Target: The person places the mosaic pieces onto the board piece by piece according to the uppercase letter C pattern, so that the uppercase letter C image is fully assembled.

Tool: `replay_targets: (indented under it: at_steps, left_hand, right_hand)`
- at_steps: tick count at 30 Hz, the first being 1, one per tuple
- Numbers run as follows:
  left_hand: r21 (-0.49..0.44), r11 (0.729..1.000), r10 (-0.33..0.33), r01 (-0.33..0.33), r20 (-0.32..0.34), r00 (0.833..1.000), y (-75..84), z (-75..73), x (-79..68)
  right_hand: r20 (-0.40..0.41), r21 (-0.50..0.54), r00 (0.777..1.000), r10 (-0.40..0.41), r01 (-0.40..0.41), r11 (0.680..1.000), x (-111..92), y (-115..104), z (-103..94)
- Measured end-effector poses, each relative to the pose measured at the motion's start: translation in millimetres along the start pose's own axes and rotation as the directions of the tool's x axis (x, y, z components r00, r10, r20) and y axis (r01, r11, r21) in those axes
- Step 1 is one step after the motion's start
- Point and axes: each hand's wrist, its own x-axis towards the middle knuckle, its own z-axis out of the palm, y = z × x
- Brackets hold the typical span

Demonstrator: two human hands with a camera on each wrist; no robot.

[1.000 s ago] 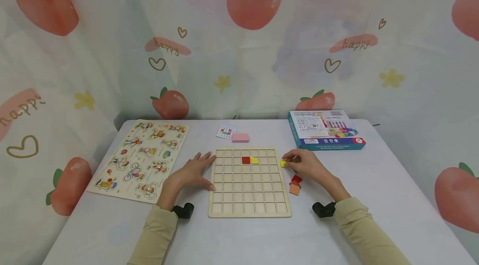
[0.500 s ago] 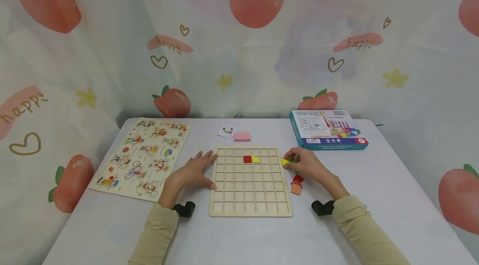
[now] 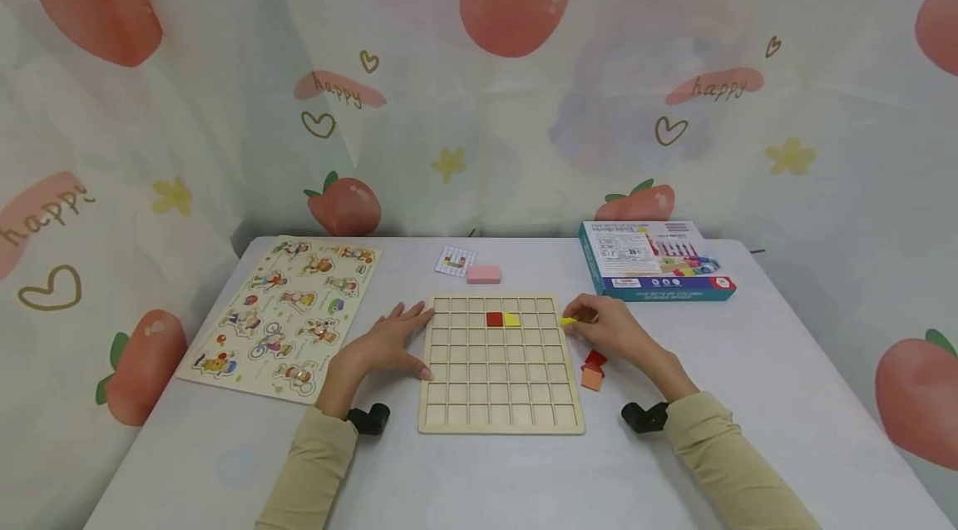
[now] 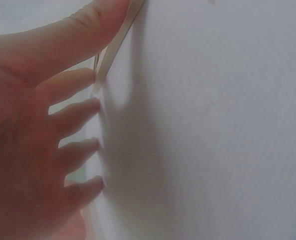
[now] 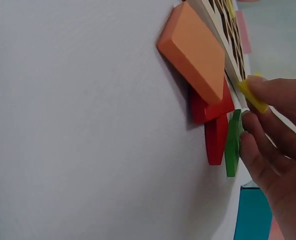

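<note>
Yellow tile (image 3: pixel 568 321) not yet placed, the right hand (image 3: pixel 609 326) pinches it right of centre, the left hand (image 3: pixel 383 344) spread against the mid-frame board (image 3: pixel 479 373) where a red square (image 3: pixel 495 319) and yellow piece (image 3: pixel 511 319) sit, leaving an orange tile (image 5: pixel 192 52), red tiles (image 5: pixel 216 140) and green tile (image 5: pixel 232 147) loose.

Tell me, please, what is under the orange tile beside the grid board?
A red tile sticks out from under the orange tile. The orange tile hides the rest of it, so I cannot tell whether anything else lies beneath.
</note>
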Motion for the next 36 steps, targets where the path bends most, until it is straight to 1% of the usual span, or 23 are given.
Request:
replay_targets:
  at_steps: [5, 12, 16, 20, 24, 28, 36]
  left_hand:
    - [0.01, 1.0, 0.009, -0.009, -0.006, 1.0, -1.0, 0.5, 0.2]
    - [0.017, 1.0, 0.008, -0.008, -0.009, 1.0, -1.7, 0.8, 1.0]
    - [0.01, 1.0, 0.003, -0.003, -0.01, 1.0, -1.3, 0.6, 0.3]
    - [0.009, 1.0, 0.003, -0.003, -0.012, 1.0, -0.7, 0.5, 0.2]
    - [0.005, 1.0, 0.005, -0.005, -0.008, 1.0, -0.6, 0.5, 1.2]
    - [0.008, 1.0, 0.01, -0.01, -0.007, 1.0, 0.5, 0.4, 1.1]
    - [0.01, 1.0, 0.002, -0.002, -0.011, 1.0, 1.4, -0.4, -0.3]
  right_hand:
    - [-0.021, 0.014, 0.999, -0.032, 0.032, 0.999, 1, -4, 1.5]
    - [-0.018, 0.111, 0.999, -0.043, 0.045, 0.993, 8, -19, 3.8]
    - [-0.014, 0.117, 0.997, -0.071, 0.072, 0.991, 15, -28, 9.2]
    - [-0.017, 0.118, 0.993, -0.119, 0.121, 0.986, 23, -35, 15.9]
    - [-0.007, 0.13, 0.989, -0.151, 0.151, 0.98, 30, -42, 22.6]
    - [0.004, 0.145, 0.988, -0.157, 0.155, 0.977, 36, -50, 29.5]
    - [0.032, 0.125, 0.983, -0.181, 0.175, 0.977, 49, -68, 42.4]
